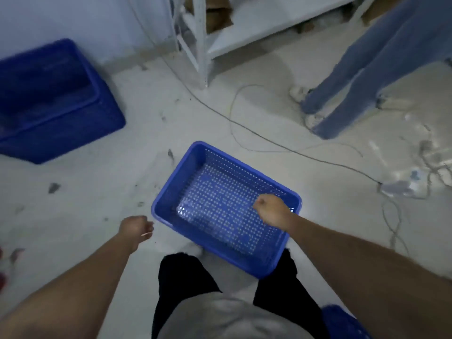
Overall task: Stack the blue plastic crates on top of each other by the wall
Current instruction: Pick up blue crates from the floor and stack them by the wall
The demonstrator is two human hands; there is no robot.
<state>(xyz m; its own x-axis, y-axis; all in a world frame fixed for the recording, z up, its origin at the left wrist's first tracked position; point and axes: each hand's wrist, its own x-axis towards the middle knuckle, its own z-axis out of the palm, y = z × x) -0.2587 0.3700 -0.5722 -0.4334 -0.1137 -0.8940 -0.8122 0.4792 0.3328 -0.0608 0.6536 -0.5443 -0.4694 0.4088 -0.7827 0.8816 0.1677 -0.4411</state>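
A perforated blue plastic crate [168, 184] stands empty on the pale floor just in front of my legs. A larger, solid dark blue crate [73, 128] stands at the far left against the wall. My left hand [135, 228] hangs with curled fingers just left of the perforated crate's near left corner, apart from it. My right hand [271, 210] hovers over the crate's right side, fingers curled under, with nothing visibly in it. The edge of another blue perforated crate [342, 321] shows at the bottom right, behind my right arm.
A white metal shelf rack [201, 45] stands against the wall at the top centre. A thin cable [269, 140] runs across the floor behind the crate. Another person's legs in jeans [354, 81] stand at the upper right. Debris and tangled wire [401, 187] lie at the right.
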